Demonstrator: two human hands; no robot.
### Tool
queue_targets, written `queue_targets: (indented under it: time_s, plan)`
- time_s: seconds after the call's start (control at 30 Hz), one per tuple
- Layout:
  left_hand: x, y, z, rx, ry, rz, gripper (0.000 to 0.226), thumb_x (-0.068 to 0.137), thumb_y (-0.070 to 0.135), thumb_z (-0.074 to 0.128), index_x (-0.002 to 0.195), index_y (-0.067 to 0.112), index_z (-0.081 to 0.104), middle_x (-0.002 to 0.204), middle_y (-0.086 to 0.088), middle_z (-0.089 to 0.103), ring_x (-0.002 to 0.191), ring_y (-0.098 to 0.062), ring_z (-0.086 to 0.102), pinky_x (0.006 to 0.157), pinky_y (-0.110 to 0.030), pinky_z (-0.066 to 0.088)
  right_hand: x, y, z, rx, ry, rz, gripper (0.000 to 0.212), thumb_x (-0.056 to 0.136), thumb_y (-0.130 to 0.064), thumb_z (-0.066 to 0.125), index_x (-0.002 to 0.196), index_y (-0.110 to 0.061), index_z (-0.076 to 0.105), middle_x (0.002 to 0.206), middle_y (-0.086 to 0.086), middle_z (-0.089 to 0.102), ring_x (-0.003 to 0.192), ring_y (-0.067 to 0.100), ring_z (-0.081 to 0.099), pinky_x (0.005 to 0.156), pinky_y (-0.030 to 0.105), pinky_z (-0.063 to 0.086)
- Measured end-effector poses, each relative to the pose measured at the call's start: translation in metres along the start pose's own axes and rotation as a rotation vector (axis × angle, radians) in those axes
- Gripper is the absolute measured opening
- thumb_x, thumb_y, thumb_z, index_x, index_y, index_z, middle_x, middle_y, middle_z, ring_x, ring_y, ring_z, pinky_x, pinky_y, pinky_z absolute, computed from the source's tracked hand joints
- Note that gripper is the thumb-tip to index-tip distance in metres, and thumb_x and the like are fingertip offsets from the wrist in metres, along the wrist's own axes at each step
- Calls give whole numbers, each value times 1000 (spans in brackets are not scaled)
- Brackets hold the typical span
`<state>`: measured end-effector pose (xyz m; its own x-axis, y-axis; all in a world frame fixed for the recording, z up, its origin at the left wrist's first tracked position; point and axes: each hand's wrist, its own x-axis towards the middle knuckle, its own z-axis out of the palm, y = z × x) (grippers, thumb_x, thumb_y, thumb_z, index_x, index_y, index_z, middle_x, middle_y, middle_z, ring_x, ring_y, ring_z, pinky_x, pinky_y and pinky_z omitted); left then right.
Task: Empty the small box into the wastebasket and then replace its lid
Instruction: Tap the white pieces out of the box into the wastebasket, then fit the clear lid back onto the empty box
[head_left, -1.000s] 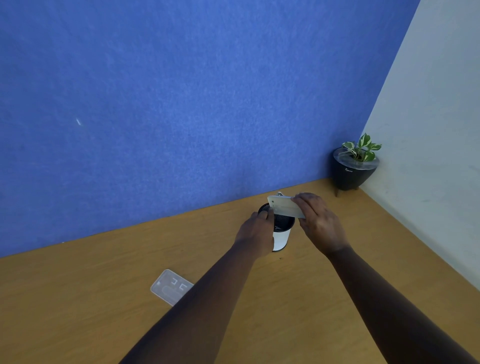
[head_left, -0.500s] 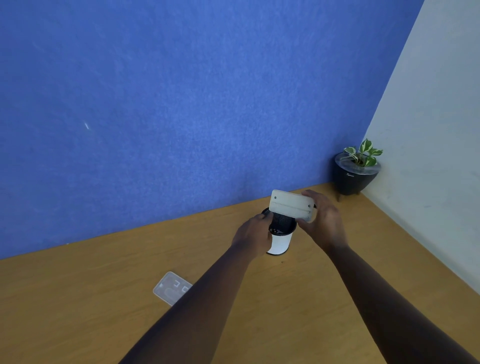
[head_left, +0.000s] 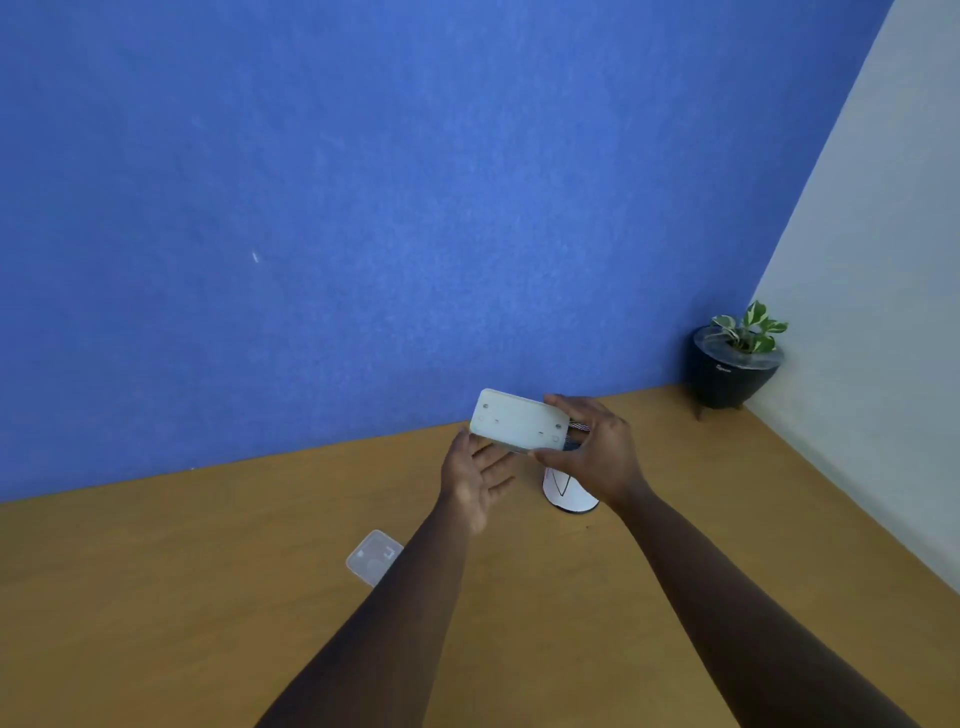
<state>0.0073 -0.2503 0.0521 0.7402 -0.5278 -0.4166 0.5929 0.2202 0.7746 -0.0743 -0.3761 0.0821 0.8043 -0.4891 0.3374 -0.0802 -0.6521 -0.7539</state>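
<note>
My right hand (head_left: 597, 457) grips a small pale plastic box (head_left: 517, 420) by its right end, turned so its flat bottom faces me. It hangs above and to the left of the small white wastebasket (head_left: 566, 493), which stands on the wooden table and is mostly hidden behind my right hand. My left hand (head_left: 475, 478) is just below the box's left end, palm up and fingers spread, holding nothing. The clear lid (head_left: 371, 556) lies flat on the table at the left, partly covered by my left forearm.
A black pot with a green and white plant (head_left: 735, 364) stands in the far right corner. A blue wall (head_left: 363, 208) runs along the table's far edge and a pale wall (head_left: 893, 312) along its right side.
My left hand has let go of the wastebasket rim and opened under the box. The box has turned over and lifted leftward, off the basket's mouth.
</note>
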Motion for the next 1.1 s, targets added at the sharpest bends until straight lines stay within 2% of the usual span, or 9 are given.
queue_targets:
  time_s: [0.13, 0.23, 0.37, 0.47, 0.57, 0.67, 0.77, 0.87, 1.1]
  plan:
    - [-15, 6, -24, -361, -24, 1, 59, 95, 57, 21, 128, 16, 50, 108, -10, 62, 90, -26, 62, 72, -44, 50, -12, -27, 34, 48, -59, -35, 60, 62, -9, 83, 118, -11, 62, 120, 6, 62, 103, 8, 55, 89, 21, 46]
    - [-27, 13, -43, -491, 32, 43, 63, 92, 63, 23, 110, 14, 57, 95, -11, 63, 70, -23, 64, 53, -30, 54, -23, -43, 56, 91, -130, -63, 60, 61, -8, 83, 118, -10, 63, 119, 6, 63, 104, 10, 58, 92, 21, 49]
    - [-38, 18, -64, -496, 118, 101, 58, 92, 62, 26, 98, 15, 60, 91, -9, 63, 77, -22, 60, 42, -16, 47, -34, -58, 78, 95, -185, -135, 61, 61, -11, 83, 119, -14, 62, 116, 0, 63, 101, 4, 54, 94, 26, 50]
    - [-46, 26, -85, -500, 172, 123, 55, 93, 59, 27, 99, 14, 58, 92, -10, 61, 79, -24, 59, 54, -27, 51, -35, -68, 94, 169, -235, -56, 57, 72, -23, 78, 124, -17, 58, 116, -14, 57, 105, -1, 52, 88, 9, 41]
    - [-52, 34, -104, -506, 219, 162, 47, 94, 54, 29, 92, 18, 59, 92, -9, 61, 83, -25, 59, 71, -41, 50, -31, -70, 108, 294, -147, 97, 39, 86, -20, 64, 124, -13, 58, 122, -1, 62, 106, 10, 59, 92, 24, 45]
    - [-55, 41, -119, -505, 246, 198, 43, 95, 50, 30, 94, 19, 59, 92, -9, 61, 83, -26, 60, 81, -46, 46, -32, -61, 123, 139, -100, 268, 31, 86, -15, 61, 117, -10, 63, 119, 10, 67, 105, 21, 63, 96, 31, 45]
    - [-53, 48, -133, -512, 260, 226, 42, 95, 47, 31, 110, 15, 53, 91, -10, 60, 82, -27, 59, 84, -47, 44, -39, -48, 141, -228, -342, 257, 38, 83, -29, 65, 118, -15, 62, 123, 3, 65, 107, 17, 61, 90, 25, 44]
    - [-51, 52, -141, -527, 247, 233, 40, 95, 45, 32, 106, 15, 56, 92, -12, 60, 84, -28, 59, 85, -47, 45, -52, -39, 160, -390, -552, 236, 57, 76, -42, 70, 125, -17, 56, 132, 2, 57, 117, 17, 54, 94, 25, 43]
    - [-42, 52, -158, -472, 243, 253, 36, 94, 40, 33, 86, 16, 58, 86, -11, 60, 81, -26, 59, 69, -38, 51, -76, -32, 195, -606, -645, 175, 70, 69, -46, 74, 127, -14, 50, 124, 7, 54, 113, 21, 52, 90, 34, 49]
